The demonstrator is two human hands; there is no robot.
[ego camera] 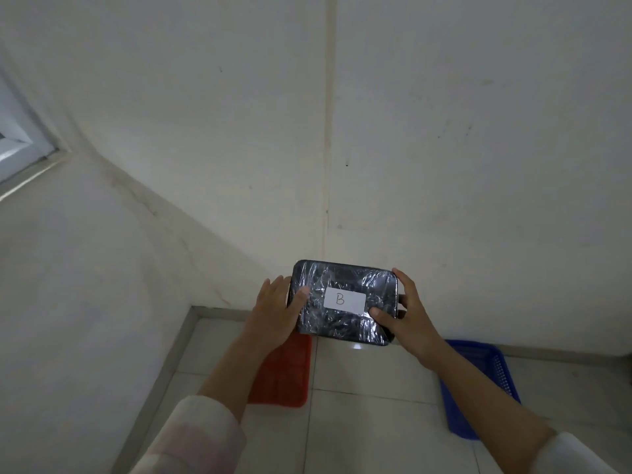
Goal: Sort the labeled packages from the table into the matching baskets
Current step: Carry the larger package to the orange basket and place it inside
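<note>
- Pale walls meet in a corner ahead; tiled floor [369,371] below, no worktop in view.
- 2 baskets sit on the floor, well apart: red basket [287,374] under the left forearm, blue basket [478,388] under the right forearm. Can't read any letter on either.
- Package [343,302] is held up in the air between the baskets, flat face toward the camera, white label [344,299] reading "B" in the middle.
- Left hand [273,313] clamps the left short edge, thumb on the front face, fingers behind. Right hand [410,313] does the same on the right edge, thumb near the lower right corner. Both grips closed on the package.
- Handling, judged: dark tray shape with rounded corners, looks stiff, keeps flat with support only at the ends. Probably light, since neither wrist sags.
- Clear film wrap is shiny and crinkled, likely slippery; a thumb on the film could slide or tear it.
- Best hold: the firm rim at the short edges, as now; 1 hand gripping a long edge should also do for the drop.
- Keep the label uncovered for matching.
</note>
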